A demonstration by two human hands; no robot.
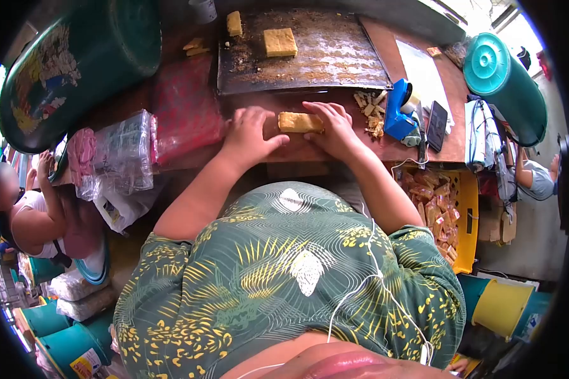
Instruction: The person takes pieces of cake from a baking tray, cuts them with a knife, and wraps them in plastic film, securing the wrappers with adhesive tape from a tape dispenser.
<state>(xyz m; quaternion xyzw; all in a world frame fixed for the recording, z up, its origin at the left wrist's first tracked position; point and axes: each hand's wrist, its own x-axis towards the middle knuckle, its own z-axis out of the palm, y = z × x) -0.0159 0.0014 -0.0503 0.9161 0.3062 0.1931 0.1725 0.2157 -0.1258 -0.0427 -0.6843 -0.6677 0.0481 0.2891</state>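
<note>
A golden-brown bar of bread or cake (294, 122) lies on the brown table in front of me. My right hand (336, 128) grips its right end, the thumb at the near side and the fingers at the far side. To the left of the bar is my left hand (251, 134), empty, with its thumb spread from the fingers. Beyond both hands rests a dark, crumb-covered baking tray (335, 57). On it are a larger square slab (280, 42) of the same bake and a narrow strip (234, 23).
Right of my hands are crumbly trimmings (374, 114), a blue tape dispenser (396, 110) and a phone (436, 126). Red plastic packaging (186, 107) lies to the left. A yellow crate (466, 221) with wrapped pieces stands below right. Another person (41, 215) sits at left.
</note>
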